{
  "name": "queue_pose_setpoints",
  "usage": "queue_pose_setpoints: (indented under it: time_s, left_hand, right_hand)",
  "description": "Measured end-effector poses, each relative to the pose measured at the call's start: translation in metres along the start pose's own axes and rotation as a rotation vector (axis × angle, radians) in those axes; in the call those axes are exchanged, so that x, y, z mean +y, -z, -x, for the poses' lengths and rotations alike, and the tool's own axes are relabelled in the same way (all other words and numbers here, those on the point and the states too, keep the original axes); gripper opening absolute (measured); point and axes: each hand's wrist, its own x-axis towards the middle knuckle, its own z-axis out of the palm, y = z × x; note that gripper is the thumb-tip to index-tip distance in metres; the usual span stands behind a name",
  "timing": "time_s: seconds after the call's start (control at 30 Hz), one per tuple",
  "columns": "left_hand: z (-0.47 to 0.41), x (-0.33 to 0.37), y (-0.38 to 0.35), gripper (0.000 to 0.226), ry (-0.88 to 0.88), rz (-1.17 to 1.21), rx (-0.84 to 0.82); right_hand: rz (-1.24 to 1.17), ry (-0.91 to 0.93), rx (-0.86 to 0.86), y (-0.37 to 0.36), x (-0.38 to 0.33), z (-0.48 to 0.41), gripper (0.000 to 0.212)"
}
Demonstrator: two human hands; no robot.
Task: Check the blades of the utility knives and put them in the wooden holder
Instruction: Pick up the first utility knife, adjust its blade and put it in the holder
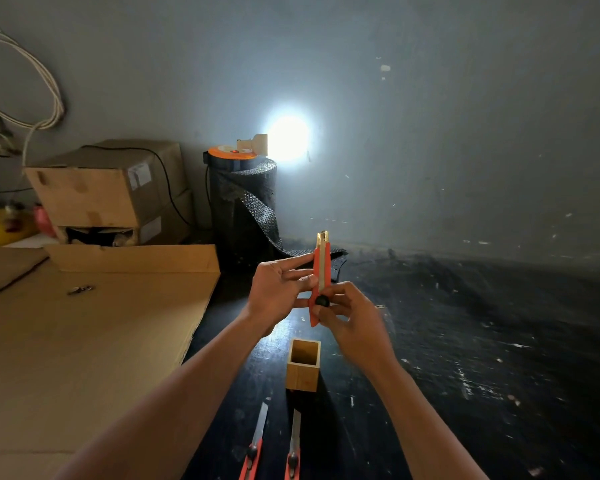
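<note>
**Blade check, first knife in hand**

An orange utility knife (320,278) is held upright above the empty wooden holder (303,364), a short length of blade showing at its tip. The left hand (278,292) pinches the body; the right hand (352,318) grips the lower end by the black slider. Two more knives (255,445) lie below, blades extended. Likely next: retract the blade, then lower the knife into the holder.
</note>
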Motion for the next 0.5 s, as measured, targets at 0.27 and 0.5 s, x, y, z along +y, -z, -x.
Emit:
queue_pose_setpoints:
  time_s: [0.27, 0.5]
  left_hand:
    - [-0.0004, -0.0006, 0.0008, 0.043, 0.008, 0.014, 0.003]
    - [-0.0018, -0.0045, 0.0046, 0.043, 0.018, 0.04, 0.018]
  right_hand:
    - [-0.007, 0.02, 0.0, -0.0005, 0.0035, -0.0019, 0.022]
    - [0.009, 0.046, -0.025, -0.0017, 0.0043, -0.002, 0.028]
